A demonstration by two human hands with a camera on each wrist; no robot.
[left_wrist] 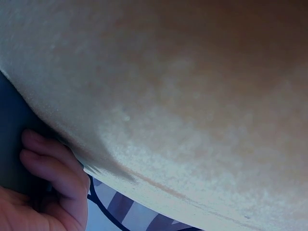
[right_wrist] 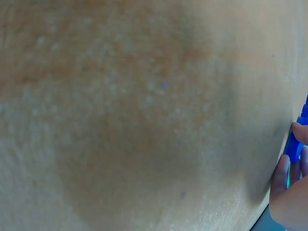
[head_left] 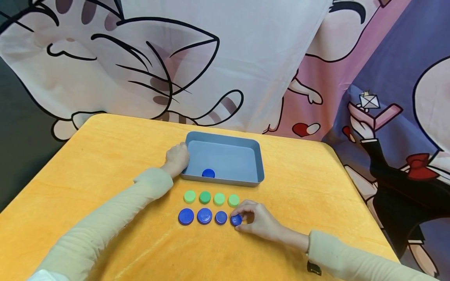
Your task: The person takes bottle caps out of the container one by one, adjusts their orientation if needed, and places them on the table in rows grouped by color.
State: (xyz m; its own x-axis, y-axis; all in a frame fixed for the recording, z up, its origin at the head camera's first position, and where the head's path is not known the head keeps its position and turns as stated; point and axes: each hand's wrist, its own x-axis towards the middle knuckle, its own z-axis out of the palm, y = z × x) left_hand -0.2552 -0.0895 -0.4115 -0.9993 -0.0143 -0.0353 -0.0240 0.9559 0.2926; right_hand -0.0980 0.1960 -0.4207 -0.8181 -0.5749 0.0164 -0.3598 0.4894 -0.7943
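My right hand (head_left: 261, 222) pinches a small blue bottle cap (head_left: 236, 220) between thumb and fingers, at the right end of a row with three other blue caps (head_left: 204, 216). In the right wrist view that held cap (right_wrist: 294, 147) shows at the right edge, between the fingertips. Just behind runs a row of several green caps (head_left: 205, 197), one darker than the others. My left hand (head_left: 177, 158) grips the left wall of a shallow blue-grey tray (head_left: 225, 152); its curled fingers (left_wrist: 53, 168) show in the left wrist view. Inside the tray, near its front wall, lies one blue cap (head_left: 208, 173).
A yellow cloth (head_left: 147, 242) covers the table. Behind hangs a curtain (head_left: 260, 58) printed with cartoon figures. The tray stands behind the rows of caps, towards the far table edge.
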